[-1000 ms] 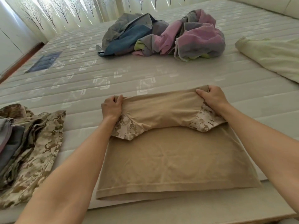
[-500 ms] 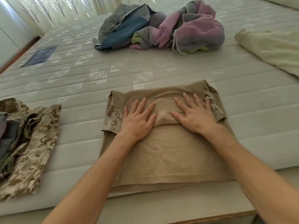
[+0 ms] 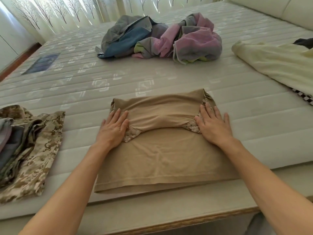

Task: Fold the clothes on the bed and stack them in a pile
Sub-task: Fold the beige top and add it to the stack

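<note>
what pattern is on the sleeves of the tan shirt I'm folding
A pixelated desert camouflage in tan, brown and cream on the sleeves of the tan shirt, clearest in the head view.

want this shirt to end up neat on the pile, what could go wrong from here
1. The tan shirt hangs past the mattress edge, so it may slide off once the pressing stops.
2. The left hand and right hand lie flat with no grip on the cloth; lifting now could let the folded top spring open.
3. The camouflage pile looks uneven, so a shirt laid on it may tilt.
</note>
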